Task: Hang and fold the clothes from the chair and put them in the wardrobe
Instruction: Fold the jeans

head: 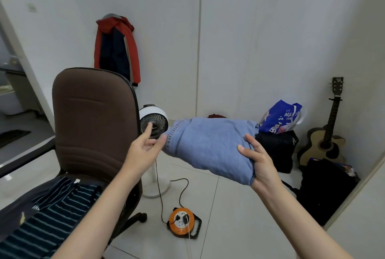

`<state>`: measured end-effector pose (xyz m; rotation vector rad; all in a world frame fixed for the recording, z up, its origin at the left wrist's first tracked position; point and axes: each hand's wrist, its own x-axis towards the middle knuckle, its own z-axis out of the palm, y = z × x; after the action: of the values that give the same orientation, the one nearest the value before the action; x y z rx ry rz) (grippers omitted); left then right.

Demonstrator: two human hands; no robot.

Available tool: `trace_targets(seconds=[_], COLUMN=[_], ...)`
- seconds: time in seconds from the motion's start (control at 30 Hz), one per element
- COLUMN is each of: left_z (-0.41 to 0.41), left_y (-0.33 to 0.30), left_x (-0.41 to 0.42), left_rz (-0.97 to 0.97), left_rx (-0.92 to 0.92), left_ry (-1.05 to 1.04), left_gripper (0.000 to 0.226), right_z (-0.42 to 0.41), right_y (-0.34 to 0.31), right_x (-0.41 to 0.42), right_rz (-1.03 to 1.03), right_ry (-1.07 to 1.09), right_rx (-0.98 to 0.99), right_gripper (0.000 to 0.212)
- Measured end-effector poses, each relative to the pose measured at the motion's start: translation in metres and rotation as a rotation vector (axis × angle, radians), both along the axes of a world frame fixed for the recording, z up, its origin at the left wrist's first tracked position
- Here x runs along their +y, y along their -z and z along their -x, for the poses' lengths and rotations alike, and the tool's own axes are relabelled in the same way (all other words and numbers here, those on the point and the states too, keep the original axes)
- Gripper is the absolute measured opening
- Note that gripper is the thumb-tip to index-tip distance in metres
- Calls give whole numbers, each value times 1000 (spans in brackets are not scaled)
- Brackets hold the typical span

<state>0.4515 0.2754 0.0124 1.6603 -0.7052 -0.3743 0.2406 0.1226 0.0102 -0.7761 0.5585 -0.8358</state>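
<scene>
Your right hand [257,162] grips the folded blue jeans [210,146] at centre frame, thumb on top, fingers [253,142] curled round the right end of the bundle, which is held in the air above the floor. Your left hand [143,144] sits at the left end of the jeans near the stitched hem, fingers loosely spread, index pointing up; thumb is touching or just beside the denim, can't tell which, no clear grip. Brown office chair [93,117] at left of frame, back upright. On its seat, lower left: a pile of dark clothes, striped navy garment [56,217] on top. Behind the chair: a small white fan [153,122] on a stand, its cable running to an orange extension reel [183,220] on the tiled floor, lower centre. Red and navy jacket [116,50] hangs on the wall, upper left. Right side: blue printed bag [279,118] on top of a black bag [277,146], acoustic guitar [327,133] leaning in the corner.
</scene>
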Motion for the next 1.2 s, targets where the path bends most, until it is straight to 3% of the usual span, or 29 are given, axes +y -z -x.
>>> trace_targets(seconds=[0.13,0.2,0.3,0.43,0.63,0.77,0.87,1.03,1.2], left_z=[1,1,1,8,21,35,45,71,100], left_y=[-6,-3,0,1,20,27,24,32,32], left_x=[-2,-4,-9,-16,-28,-41,-54,-66,-57], left_rz=[-29,5,22,-1,66,35,43,-18,-66], left_rx=[501,521,389,256,588,601,645,916,842], left_ry=[392,418,499,626,602,602,699,962,1092], left_gripper=[63,71,90,73,55,51,60,76,71], right_z=[4,8,15,23,40,62,84,124,158], right_y=[4,5,6,8,10,11,9,-3,-11], right_x=[-2,-5,-12,-21,-27,-22,-12,22,85], right_rz=[111,180,289,408,486,513,533,608,581], right_ry=[-44,-58,-59,-45,15,96,202,405,573], right_rx=[48,79,140,211,228,236,241,288,339], right_gripper=[41,47,38,29,31,30,30,31,39])
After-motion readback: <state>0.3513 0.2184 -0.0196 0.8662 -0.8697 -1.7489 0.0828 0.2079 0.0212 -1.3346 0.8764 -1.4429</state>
